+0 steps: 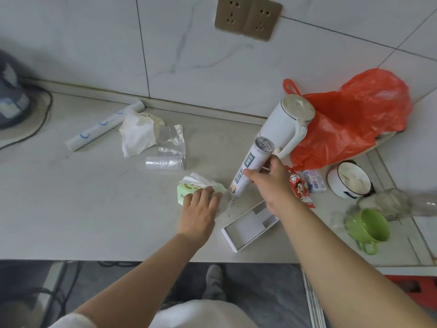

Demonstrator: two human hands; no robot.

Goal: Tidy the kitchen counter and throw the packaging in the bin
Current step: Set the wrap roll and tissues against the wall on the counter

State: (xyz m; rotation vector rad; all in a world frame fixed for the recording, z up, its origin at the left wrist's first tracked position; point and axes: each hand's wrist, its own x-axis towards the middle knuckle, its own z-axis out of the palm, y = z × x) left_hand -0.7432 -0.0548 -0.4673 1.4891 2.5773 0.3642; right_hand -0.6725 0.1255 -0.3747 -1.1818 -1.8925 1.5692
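Printed tube (253, 166) upright within right-hand fingers (250, 174)

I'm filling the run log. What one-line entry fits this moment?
left hand: on green tissue pack | right hand: holds white printed tube tilted | counter: uncleared

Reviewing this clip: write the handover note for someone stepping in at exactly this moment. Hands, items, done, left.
Right hand: grip closed on the upright cling film tube.
Left hand: pressing flat on the green tissue pack, not clearly gripping it.
On the counter: crumpled paper, clear wrappers, open white box, red snack packet.
Done: nothing visibly binned.
Left: gather the packaging and bin it; no bin is in view.
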